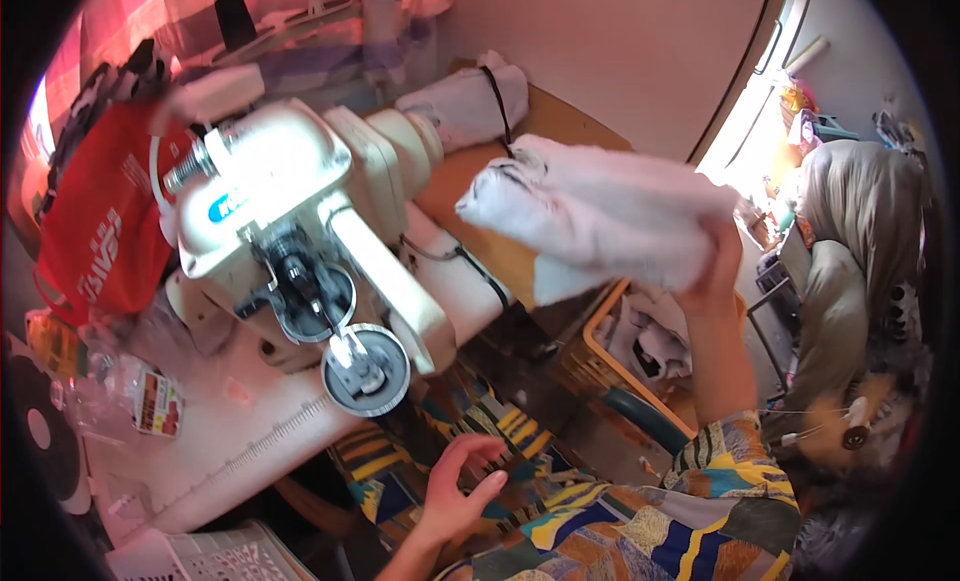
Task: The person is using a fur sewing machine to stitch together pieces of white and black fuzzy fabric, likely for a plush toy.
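Note:
My right hand grips a folded white fabric piece and holds it up to the right of an off-white industrial sewing machine, which has round metal feed discs at its front. Low in front of the machine, my left hand is empty, its loosely curled fingers apart from the thumb, over my patterned clothing. Another white cloth bundle with a dark cord lies on the wooden surface behind.
A red bag is at the left. A yellow crate with cloth stands below the fabric. A white work table holds small items, with a plastic basket at lower left. Grey bedding is piled at the right.

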